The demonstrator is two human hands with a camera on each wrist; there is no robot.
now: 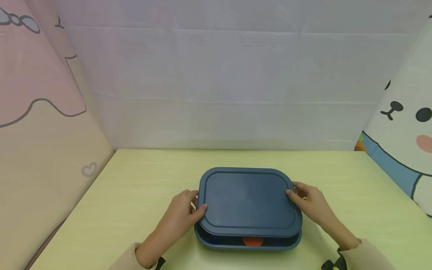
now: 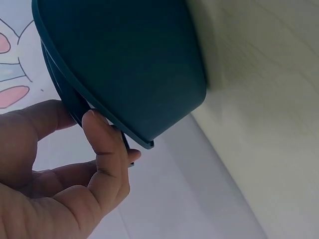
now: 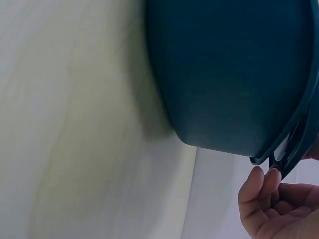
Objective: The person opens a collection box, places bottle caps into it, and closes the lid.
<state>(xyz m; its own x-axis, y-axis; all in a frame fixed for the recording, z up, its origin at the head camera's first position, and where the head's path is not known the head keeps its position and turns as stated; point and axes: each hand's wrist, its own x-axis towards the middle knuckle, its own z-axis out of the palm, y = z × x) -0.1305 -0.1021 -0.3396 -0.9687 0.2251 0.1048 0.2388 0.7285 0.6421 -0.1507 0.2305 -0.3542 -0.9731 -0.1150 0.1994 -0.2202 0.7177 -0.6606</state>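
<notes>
A dark blue rectangular lid (image 1: 249, 202) with rounded corners lies over a matching blue box (image 1: 216, 244), shifted toward the back. Along the near side a gap shows the box's dark inside and part of an orange-red thing (image 1: 252, 241), its kind hidden. My left hand (image 1: 183, 210) pinches the lid's left edge, thumb on top. At the lid's right edge my right hand (image 1: 312, 202) grips likewise, thumb on top. Both wrist views show the box wall (image 2: 129, 64) from the side, with fingers (image 3: 256, 186) under the lid's rim.
The box stands on a pale yellow-green table (image 1: 145, 172). Behind it hangs a white sheet (image 1: 236, 75). Printed cartoon cloths stand at the left (image 1: 44, 157) and right (image 1: 401, 150) sides.
</notes>
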